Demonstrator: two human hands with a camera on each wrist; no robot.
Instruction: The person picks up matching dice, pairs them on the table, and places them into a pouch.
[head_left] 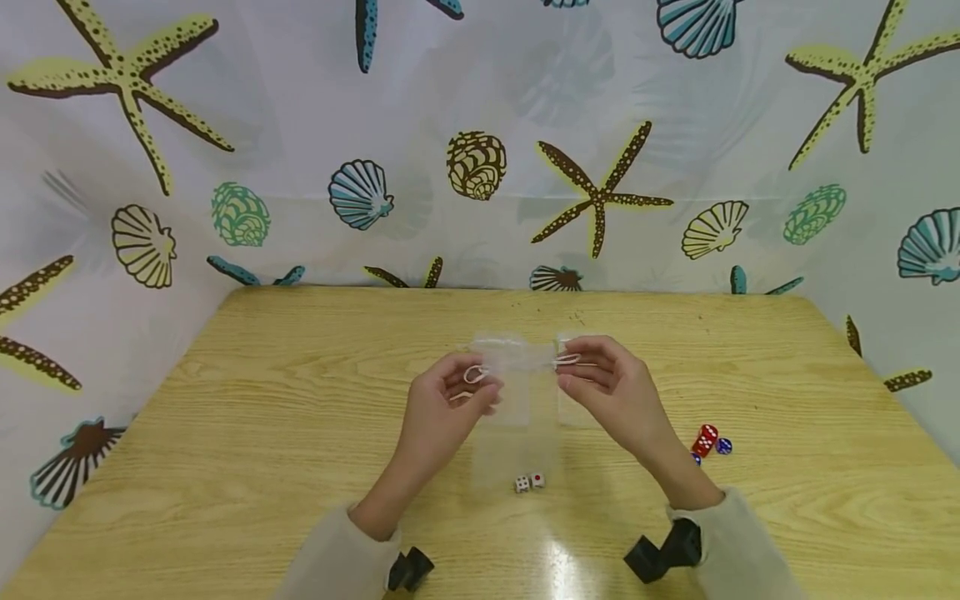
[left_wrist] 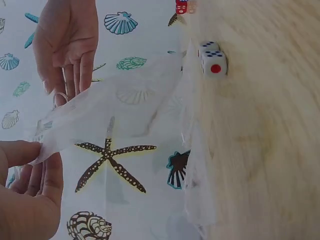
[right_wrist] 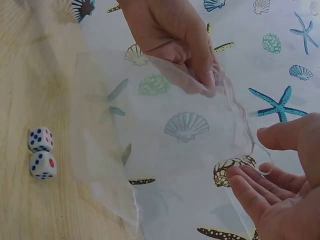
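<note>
A sheer white drawstring bag (right_wrist: 150, 120) hangs between both hands above the table. My left hand (head_left: 450, 408) pinches its top edge between thumb and fingers, with a white cord loop (head_left: 474, 374) sticking out beside them. On the other side, my right hand (head_left: 622, 400) has its fingers extended at the cord (right_wrist: 265, 167), the thumb held apart from them. Another cord loop (head_left: 567, 361) shows at these fingers. Two white dice (head_left: 529, 482) sit side by side on the table, near the bag's lower end in the head view.
More sheer white fabric (head_left: 576, 408) lies on the wooden table (head_left: 300, 433) beyond the held bag. Red dice (head_left: 705, 440) and blue dice (head_left: 723, 446) are grouped by the right forearm. A shell-and-starfish patterned curtain (head_left: 420, 100) surrounds the table's back and sides.
</note>
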